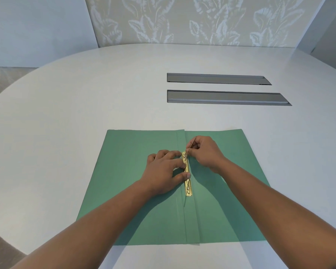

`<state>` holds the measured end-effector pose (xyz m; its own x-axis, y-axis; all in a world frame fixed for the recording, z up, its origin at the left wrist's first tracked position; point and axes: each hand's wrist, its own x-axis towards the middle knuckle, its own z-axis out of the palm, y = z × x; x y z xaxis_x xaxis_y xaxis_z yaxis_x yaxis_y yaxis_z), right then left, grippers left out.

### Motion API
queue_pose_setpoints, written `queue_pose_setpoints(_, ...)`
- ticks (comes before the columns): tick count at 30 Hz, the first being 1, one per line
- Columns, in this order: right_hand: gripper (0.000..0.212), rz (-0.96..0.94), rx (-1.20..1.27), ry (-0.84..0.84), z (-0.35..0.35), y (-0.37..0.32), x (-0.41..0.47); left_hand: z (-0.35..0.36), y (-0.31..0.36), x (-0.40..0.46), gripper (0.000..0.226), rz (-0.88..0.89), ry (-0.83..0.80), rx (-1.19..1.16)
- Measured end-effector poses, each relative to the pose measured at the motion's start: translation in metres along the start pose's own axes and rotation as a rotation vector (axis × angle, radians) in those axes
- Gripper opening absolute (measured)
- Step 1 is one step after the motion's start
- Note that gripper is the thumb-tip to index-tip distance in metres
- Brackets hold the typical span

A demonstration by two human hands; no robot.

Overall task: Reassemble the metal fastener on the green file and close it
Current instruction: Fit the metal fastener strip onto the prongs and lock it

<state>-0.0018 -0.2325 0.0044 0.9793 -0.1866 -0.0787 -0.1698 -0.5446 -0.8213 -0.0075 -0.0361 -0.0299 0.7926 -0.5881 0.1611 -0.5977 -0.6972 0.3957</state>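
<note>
Your open green card file (144, 200) lies flat on the round white table (66, 113), near edge toward you. Your left hand (164, 169) presses fingertips (183, 165) onto the thin brass fastener bar (188, 183) along the spine, pinning rather than gripping it. Just right, your right hand (204, 152) pinches a slender metal prong (192, 143) standing up at the bar's far end. Judge the metal light, springy and sharp-edged, so take the prong near its tip; the card looks soft and likely to crease
</note>
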Motion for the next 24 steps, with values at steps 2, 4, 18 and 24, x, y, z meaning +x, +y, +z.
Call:
queue_pose_setpoints(2,0.012,0.000,-0.021,0.000,0.0031,-0.0012,0.0033,0.0006,0.0001,-0.0008,0.046,0.011,0.009,0.003)
queue_pose_setpoints(4,0.013,-0.015,-0.044,0.008,0.0059,-0.0023,0.0053,0.0009,0.0005,-0.0016,0.047,0.028,0.015,0.017)
queue_pose_setpoints(18,0.015,-0.126,-0.216,0.004,0.0070,-0.0067,0.0083,0.0029,0.0018,-0.0013,0.047,0.170,0.031,0.166)
queue_pose_setpoints(24,0.014,-0.178,-0.255,-0.008,0.0088,-0.0035,0.0087,0.0023,0.0017,-0.0015,0.046,0.127,0.001,0.099)
